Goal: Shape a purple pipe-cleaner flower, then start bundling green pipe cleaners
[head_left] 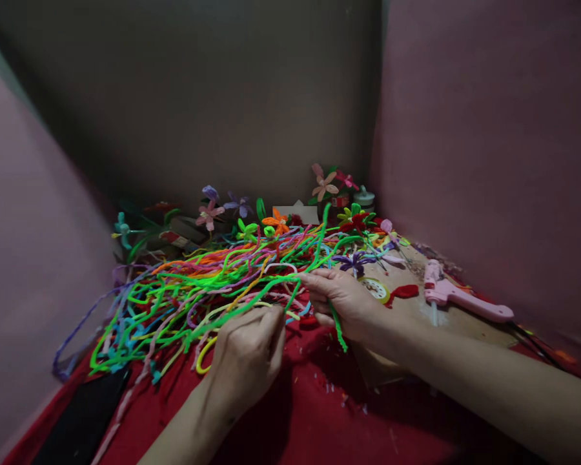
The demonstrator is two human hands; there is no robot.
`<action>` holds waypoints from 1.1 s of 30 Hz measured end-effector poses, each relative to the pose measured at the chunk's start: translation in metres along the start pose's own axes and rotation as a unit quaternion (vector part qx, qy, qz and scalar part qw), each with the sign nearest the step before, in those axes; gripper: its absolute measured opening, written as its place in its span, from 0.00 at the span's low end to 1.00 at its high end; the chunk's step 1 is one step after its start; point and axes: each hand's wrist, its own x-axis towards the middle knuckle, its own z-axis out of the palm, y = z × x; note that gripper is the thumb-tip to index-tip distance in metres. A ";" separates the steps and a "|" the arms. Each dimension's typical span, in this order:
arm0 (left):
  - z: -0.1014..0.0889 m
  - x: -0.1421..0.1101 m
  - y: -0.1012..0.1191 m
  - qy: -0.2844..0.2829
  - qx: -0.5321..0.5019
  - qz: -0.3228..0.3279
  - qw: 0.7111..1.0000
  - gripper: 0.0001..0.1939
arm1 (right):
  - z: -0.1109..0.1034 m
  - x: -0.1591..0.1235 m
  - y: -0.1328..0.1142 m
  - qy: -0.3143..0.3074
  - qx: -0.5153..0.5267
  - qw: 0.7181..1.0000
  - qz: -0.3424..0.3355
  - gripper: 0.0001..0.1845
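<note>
My right hand point(341, 300) pinches a bright green pipe cleaner point(337, 326) between thumb and fingertips, and one fuzzy end hangs below the palm. Lower and to the left, my left hand point(249, 352) is closed, its fingertips meeting a green strand point(293, 297) that runs down from the right fingertips. Part of that strand is hidden by the left fingers. Just behind both hands spreads a large tangled pile of coloured pipe cleaners point(174, 290). A pale bent pipe cleaner point(281, 266) lies at the pile's near right.
A pink glue gun point(465, 298) rests on a board point(409, 278) at right, near a yellow-rimmed disc point(375, 289) and a red fuzzy piece point(403, 292). Fuzzy flowers point(275, 221) stand along the back. A black flat object point(84, 416) lies front left on red cloth point(319, 420).
</note>
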 end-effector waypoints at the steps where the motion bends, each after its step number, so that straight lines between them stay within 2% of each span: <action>1: -0.002 0.003 0.004 -0.013 -0.052 -0.033 0.998 0.07 | 0.001 -0.001 0.001 0.005 0.002 1.000 0.001 0.17; 3: -0.007 0.010 0.013 -0.055 -0.186 -0.112 0.975 0.08 | 0.004 -0.003 0.003 0.012 0.007 1.000 0.011 0.16; 5: -0.008 0.015 0.021 -0.080 -0.326 -0.191 0.922 0.10 | 0.006 -0.005 0.008 0.014 0.003 1.000 0.016 0.16; 7: -0.006 0.018 0.026 -0.071 -0.415 -0.257 0.870 0.10 | 0.008 -0.007 0.013 0.008 -0.005 1.000 0.012 0.15; 9: -0.003 0.018 0.029 -0.053 -0.451 -0.299 0.839 0.09 | 0.008 -0.007 0.017 0.000 -0.007 1.000 0.007 0.15; 12: -0.001 0.014 0.029 -0.036 -0.456 -0.316 0.831 0.09 | 0.008 -0.008 0.019 -0.020 0.007 1.000 0.014 0.14; 16: -0.005 0.013 0.029 0.022 -0.469 -0.337 0.816 0.12 | 0.009 -0.010 0.016 -0.036 0.019 0.999 -0.001 0.11; 20: -0.008 0.013 0.030 0.030 -0.463 -0.351 0.813 0.13 | 0.010 -0.011 0.018 -0.039 0.027 0.999 0.001 0.09; 24: -0.006 0.013 0.029 0.053 -0.478 -0.363 0.798 0.12 | 0.011 -0.012 0.021 -0.036 0.029 0.999 0.017 0.08; 29: -0.003 0.012 0.027 0.052 -0.524 -0.347 0.776 0.10 | 0.012 -0.014 0.020 -0.032 0.018 0.999 0.034 0.09; 33: -0.003 0.010 0.026 0.025 -0.522 -0.322 0.790 0.09 | 0.012 -0.015 0.018 -0.026 0.009 0.998 0.047 0.09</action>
